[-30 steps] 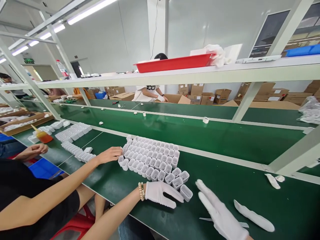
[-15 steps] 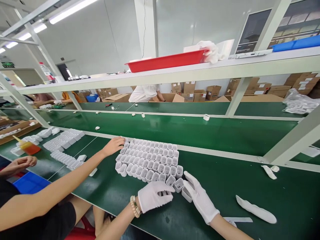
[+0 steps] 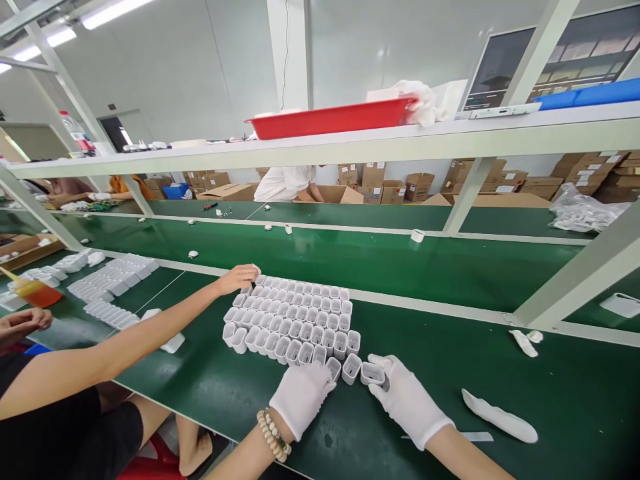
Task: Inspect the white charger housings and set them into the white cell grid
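Rows of small white open-topped plastic cases [image 3: 295,313] stand upright together on the green workbench [image 3: 190,373]. My left hand [image 3: 303,398], in a white glove with a beaded bracelet at the wrist, closes on a case [image 3: 333,368] at the near right corner of the rows. One loose case [image 3: 351,369] stands between my hands, touched by neither. My gloved right hand [image 3: 410,403] grips another case [image 3: 373,374] between thumb and fingers at its right end. A co-worker's bare hand [image 3: 239,279] reaches to the far left corner of the rows.
On the right lie a long white cloth-like piece [image 3: 500,417], small white scraps [image 3: 524,341] and a thin strip [image 3: 475,437]. More white cases [image 3: 117,277] and an orange-filled bottle [image 3: 37,292] are at left. A shelf [image 3: 300,150] with a red tray [image 3: 333,120] spans above.
My right hand has closed on the rightmost case, which now sits turned and apart from its neighbour. My left hand has gone from parted fingers to closing on a corner case. The view has shifted slightly.
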The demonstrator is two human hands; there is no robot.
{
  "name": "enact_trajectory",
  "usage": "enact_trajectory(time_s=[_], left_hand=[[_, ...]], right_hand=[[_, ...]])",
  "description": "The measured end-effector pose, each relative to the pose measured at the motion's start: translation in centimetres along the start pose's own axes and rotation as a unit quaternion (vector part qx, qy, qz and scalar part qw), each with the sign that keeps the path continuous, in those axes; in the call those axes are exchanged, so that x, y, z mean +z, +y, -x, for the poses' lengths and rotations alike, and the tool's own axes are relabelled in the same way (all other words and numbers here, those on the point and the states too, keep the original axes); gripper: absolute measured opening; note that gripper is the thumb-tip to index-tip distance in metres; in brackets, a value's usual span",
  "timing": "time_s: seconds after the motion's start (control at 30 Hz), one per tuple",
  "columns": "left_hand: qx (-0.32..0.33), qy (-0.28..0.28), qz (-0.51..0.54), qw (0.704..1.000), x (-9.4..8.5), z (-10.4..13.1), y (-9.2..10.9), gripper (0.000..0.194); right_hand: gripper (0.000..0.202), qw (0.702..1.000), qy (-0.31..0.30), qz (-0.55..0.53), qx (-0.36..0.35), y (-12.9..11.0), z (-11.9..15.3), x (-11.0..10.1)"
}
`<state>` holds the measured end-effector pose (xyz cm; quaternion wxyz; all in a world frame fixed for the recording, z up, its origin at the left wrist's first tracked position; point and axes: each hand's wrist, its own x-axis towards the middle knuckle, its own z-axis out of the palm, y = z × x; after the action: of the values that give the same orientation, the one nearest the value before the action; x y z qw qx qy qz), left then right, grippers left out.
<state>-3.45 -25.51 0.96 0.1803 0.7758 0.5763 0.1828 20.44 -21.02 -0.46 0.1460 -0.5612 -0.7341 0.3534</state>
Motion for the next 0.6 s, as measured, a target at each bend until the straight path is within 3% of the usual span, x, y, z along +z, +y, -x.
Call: enact_trajectory(time_s=[0.1, 0.23, 0.4, 0.6], left_hand=[[-0.002, -0.008, -0.083, 0.997, -0.4, 0.4, 1.1, 0.026], [-0.016, 0.016, -0.102, 0.995, -0.7, 0.2, 2.3, 0.028], [-0.021, 0.016, -0.089, 0.996, -0.5, 0.3, 2.8, 0.028], [-0.033, 0.035, -0.069, 0.996, -0.6, 0.5, 3.1, 0.030]], right_hand=[[0.040, 1.000, 0.000, -0.009, -0.005, 0.0, -0.8, -0.5], [0.033, 1.000, -0.008, -0.007, -0.021, -0.5, -1.2, -0.7], [0.057, 0.999, -0.034, -0.015, -0.016, -1.7, -0.4, -0.6], [0.060, 0.996, -0.053, 0.016, 0.070, -2.9, -0.4, -0.8]])
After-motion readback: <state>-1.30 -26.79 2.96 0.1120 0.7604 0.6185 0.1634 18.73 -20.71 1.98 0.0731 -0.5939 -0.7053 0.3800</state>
